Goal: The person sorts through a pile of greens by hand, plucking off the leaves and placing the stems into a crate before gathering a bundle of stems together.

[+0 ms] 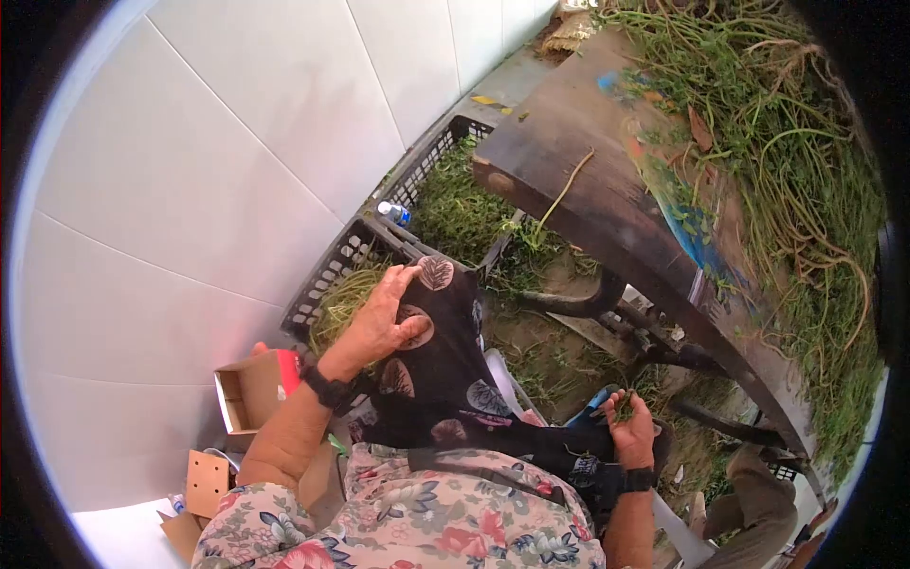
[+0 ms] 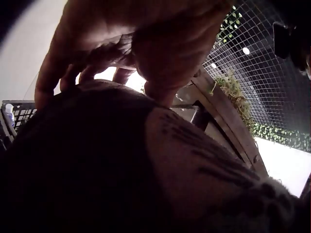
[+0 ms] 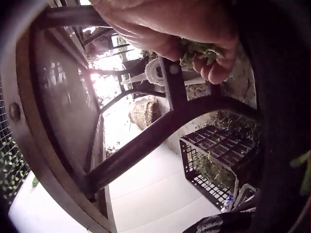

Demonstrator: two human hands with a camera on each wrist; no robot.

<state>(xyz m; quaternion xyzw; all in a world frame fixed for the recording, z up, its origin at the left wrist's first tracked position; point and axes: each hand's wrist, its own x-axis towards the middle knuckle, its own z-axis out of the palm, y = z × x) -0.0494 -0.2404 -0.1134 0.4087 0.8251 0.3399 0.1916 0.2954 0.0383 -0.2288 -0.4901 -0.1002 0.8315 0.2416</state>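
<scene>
Head view: right grip (image 1: pixel 634 438) clamps greens (image 1: pixel 624 409) near dark bars (image 1: pixel 722 422); left grip (image 1: pixel 379 321) lies apart beside a crate (image 1: pixel 318 284).

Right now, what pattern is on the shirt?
Flowers, pink and grey; the shirt shows best in the head view.

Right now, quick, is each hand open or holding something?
Left hand: open, resting on the dark patterned cloth.
Right hand: closed, pinching a small bit of greenery.

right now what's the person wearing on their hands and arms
Both the left hand and right hand are gloveless. Each wrist has a black band. The left forearm is bare up to a pale sleeve with pink-red and grey-blue flowers.
</scene>
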